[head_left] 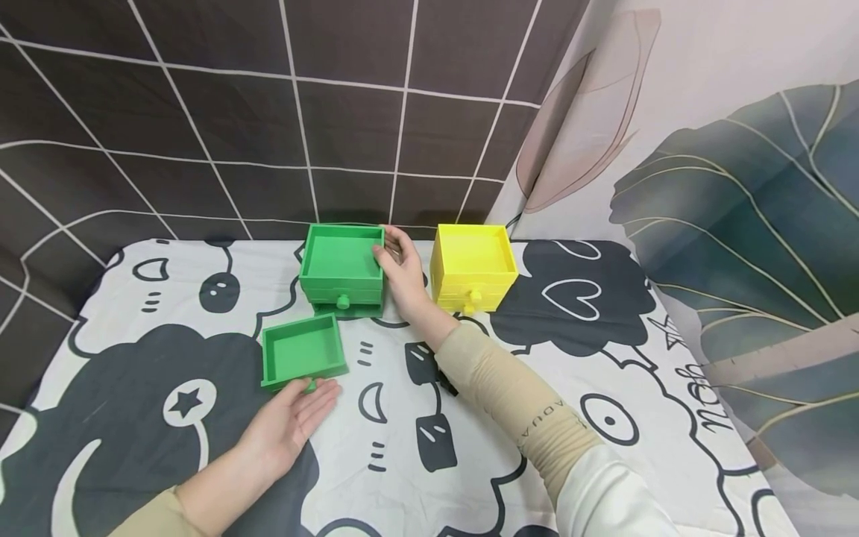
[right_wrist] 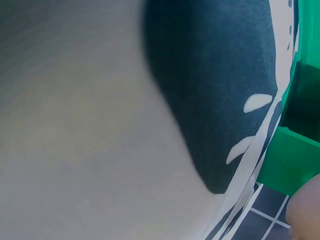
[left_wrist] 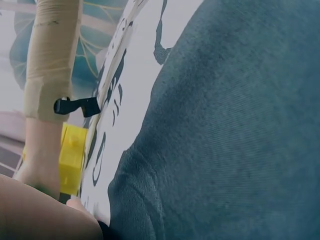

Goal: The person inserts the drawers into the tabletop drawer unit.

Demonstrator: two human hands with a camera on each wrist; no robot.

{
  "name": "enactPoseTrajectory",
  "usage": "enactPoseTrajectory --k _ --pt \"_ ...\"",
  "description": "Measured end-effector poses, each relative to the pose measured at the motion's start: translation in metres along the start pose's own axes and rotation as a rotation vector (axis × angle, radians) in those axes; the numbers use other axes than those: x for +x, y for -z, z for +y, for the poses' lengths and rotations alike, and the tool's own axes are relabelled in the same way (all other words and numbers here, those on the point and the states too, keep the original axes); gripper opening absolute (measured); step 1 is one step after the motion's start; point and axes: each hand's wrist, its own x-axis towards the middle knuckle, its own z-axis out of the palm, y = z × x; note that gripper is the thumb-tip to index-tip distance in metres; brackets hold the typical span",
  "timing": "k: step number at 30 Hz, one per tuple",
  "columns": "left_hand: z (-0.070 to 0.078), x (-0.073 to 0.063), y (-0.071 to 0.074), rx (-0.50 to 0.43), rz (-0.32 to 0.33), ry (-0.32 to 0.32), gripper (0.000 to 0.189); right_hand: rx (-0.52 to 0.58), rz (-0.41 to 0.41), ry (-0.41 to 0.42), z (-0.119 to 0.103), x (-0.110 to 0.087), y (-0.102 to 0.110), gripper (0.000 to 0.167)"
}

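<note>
A small green drawer cabinet (head_left: 344,287) with an open tray top stands at the back of the patterned cloth. My right hand (head_left: 403,274) holds its right side, thumb at the rim. In the right wrist view, part of the green cabinet (right_wrist: 287,162) shows a dark hollow beside my fingers (right_wrist: 306,207). A loose green drawer (head_left: 303,349) lies slightly turned in front of the cabinet. By the drawer's front knob (head_left: 310,386) is my left hand (head_left: 285,425), palm up with fingers fairly straight. Whether it touches the knob is hard to tell.
A yellow drawer cabinet (head_left: 473,268) with front knobs stands right of the green one, near my right forearm. The black-and-white cloth (head_left: 557,403) covers the surface. A dark gridded curtain (head_left: 349,134) hangs behind; a leaf-patterned one (head_left: 751,224) is on the right.
</note>
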Motion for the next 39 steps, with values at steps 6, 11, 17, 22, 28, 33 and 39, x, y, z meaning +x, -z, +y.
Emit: enactPoseTrajectory --k 6,11,17,22,28,33,39 --pt "-0.003 0.001 -0.011 0.020 -0.012 -0.002 0.026 0.013 0.005 0.005 0.001 0.000 0.001 0.046" --pt "-0.005 0.004 -0.021 0.032 -0.021 0.003 0.027 0.011 0.002 0.007 0.002 0.000 0.001 0.047" --pt "-0.007 0.008 -0.033 0.083 -0.027 -0.011 0.026 0.005 -0.004 0.011 0.001 -0.001 0.000 0.047" --pt "-0.006 0.012 -0.038 0.102 -0.035 -0.014 0.026 0.001 -0.001 0.017 0.001 -0.001 0.000 0.046" --pt "-0.002 0.018 -0.042 0.095 -0.037 -0.013 0.025 0.000 -0.006 0.021 0.003 -0.001 0.001 0.047" --pt "0.003 0.018 -0.042 0.068 -0.031 -0.006 0.022 -0.004 -0.005 0.024 0.004 0.000 0.001 0.047" --pt "0.009 0.017 -0.042 0.057 -0.038 -0.006 0.021 -0.004 -0.009 0.029 0.004 0.001 0.000 0.047"
